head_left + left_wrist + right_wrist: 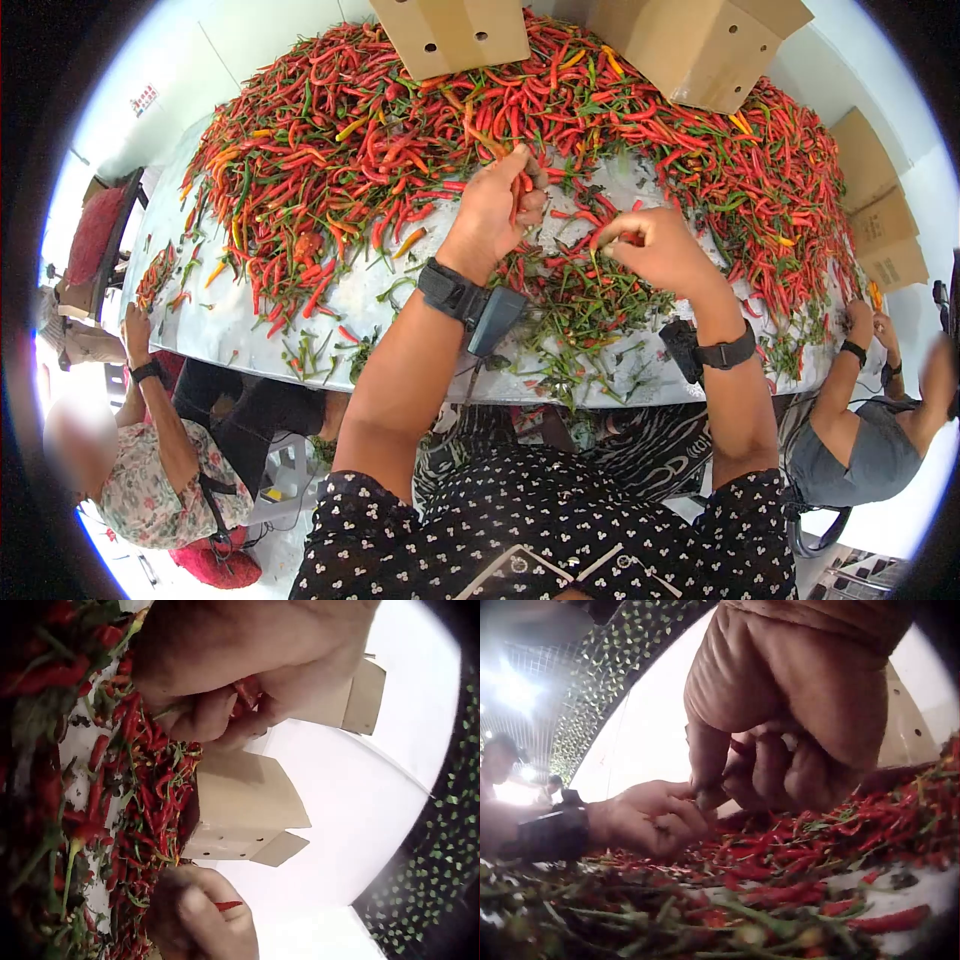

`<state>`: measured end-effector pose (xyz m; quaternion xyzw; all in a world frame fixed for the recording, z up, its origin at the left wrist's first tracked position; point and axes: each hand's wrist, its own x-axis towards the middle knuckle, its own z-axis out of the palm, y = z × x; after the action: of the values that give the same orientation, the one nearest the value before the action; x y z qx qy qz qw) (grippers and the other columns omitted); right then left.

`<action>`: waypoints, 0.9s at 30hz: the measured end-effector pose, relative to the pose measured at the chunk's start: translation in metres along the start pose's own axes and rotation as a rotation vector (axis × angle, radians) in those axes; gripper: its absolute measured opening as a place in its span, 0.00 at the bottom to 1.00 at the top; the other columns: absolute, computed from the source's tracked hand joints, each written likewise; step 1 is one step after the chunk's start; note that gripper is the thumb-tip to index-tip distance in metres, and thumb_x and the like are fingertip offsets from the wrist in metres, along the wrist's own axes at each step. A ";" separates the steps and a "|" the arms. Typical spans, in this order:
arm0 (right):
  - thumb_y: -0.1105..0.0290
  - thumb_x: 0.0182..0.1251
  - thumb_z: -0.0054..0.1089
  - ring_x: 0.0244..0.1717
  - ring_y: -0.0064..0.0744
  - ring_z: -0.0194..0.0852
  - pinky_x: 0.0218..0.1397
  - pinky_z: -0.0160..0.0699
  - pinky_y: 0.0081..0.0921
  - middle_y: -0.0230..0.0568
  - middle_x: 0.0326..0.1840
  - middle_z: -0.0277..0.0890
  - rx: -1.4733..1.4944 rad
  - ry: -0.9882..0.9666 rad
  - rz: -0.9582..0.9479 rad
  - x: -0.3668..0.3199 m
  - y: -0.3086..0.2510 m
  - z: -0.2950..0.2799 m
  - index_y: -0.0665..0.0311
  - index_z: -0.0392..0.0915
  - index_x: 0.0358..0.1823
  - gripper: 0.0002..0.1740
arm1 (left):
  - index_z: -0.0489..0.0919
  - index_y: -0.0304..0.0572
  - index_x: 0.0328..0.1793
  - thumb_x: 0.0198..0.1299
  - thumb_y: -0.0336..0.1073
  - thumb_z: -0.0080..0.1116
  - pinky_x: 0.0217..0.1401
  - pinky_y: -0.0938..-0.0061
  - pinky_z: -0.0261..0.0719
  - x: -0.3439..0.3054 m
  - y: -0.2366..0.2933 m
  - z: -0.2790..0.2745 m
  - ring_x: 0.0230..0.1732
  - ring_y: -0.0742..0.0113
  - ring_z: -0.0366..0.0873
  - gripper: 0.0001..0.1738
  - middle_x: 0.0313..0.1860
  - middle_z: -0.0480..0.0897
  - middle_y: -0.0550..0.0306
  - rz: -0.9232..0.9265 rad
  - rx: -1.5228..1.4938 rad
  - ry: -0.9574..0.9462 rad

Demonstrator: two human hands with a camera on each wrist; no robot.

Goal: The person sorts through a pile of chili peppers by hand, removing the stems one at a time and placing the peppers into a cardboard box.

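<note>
My left hand (495, 205) is raised over the pile, its fingers curled around a few red chillies (246, 694). To its right, a little nearer to me, my right hand (660, 245) bends its thumb and fingers together. A red chilli (229, 905) pokes out of the right hand in the left wrist view. In the right wrist view a bit of red shows inside the right hand's curled fingers, most of it hidden. Below the hands lies a heap of green stems (585, 315) on the pale table (380, 310).
A large mound of red chillies (330, 130) spreads along the table's far side. Two cardboard boxes, a left box (455, 40) and a right box (690, 50), stand over it. One person (165, 470) sits at the left, another person (865, 440) at the right with hands near the table edge.
</note>
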<state>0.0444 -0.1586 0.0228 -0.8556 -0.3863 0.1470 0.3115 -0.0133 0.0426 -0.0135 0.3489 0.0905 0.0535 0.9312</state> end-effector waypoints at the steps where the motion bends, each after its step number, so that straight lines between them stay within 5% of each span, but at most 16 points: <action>1: 0.68 0.47 0.60 0.27 0.38 0.75 0.32 0.71 0.31 0.45 0.24 0.77 -0.046 -0.028 -0.051 0.001 0.004 0.007 0.62 0.81 0.30 0.09 | 0.70 0.42 0.31 0.64 0.42 0.45 0.14 0.84 0.53 0.001 -0.001 -0.002 0.18 0.77 0.59 0.13 0.24 0.70 0.62 0.009 -0.003 -0.016; 3: 0.70 0.45 0.58 0.33 0.49 0.75 0.36 0.73 0.38 0.48 0.28 0.77 -0.194 -0.061 -0.182 0.000 0.005 0.017 0.59 0.81 0.33 0.11 | 0.70 0.43 0.34 0.64 0.42 0.46 0.14 0.86 0.54 0.001 -0.003 -0.004 0.19 0.78 0.59 0.11 0.26 0.70 0.63 0.015 -0.005 -0.032; 6: 0.73 0.43 0.60 0.33 0.47 0.76 0.37 0.73 0.36 0.48 0.30 0.77 -0.280 -0.129 -0.210 0.002 0.008 0.024 0.65 0.79 0.31 0.10 | 0.70 0.43 0.35 0.64 0.41 0.45 0.14 0.86 0.55 0.001 -0.003 -0.005 0.19 0.78 0.59 0.11 0.26 0.70 0.63 0.025 0.020 -0.044; 22: 0.66 0.44 0.59 0.37 0.51 0.73 0.40 0.71 0.43 0.51 0.30 0.75 -0.360 -0.117 -0.092 -0.014 0.015 0.017 0.61 0.78 0.32 0.12 | 0.72 0.40 0.35 0.65 0.38 0.43 0.15 0.84 0.53 0.000 -0.005 0.001 0.17 0.78 0.58 0.11 0.23 0.72 0.60 0.038 0.131 -0.048; 27: 0.67 0.45 0.60 0.35 0.51 0.74 0.38 0.71 0.41 0.51 0.29 0.75 -0.316 -0.080 -0.213 -0.010 0.017 0.025 0.64 0.78 0.32 0.12 | 0.70 0.39 0.32 0.65 0.39 0.42 0.14 0.84 0.52 0.001 -0.009 0.001 0.15 0.78 0.58 0.13 0.21 0.69 0.61 0.048 0.187 -0.024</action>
<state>0.0356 -0.1643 -0.0070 -0.8419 -0.5048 0.0844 0.1713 -0.0120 0.0355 -0.0191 0.4368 0.0754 0.0630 0.8942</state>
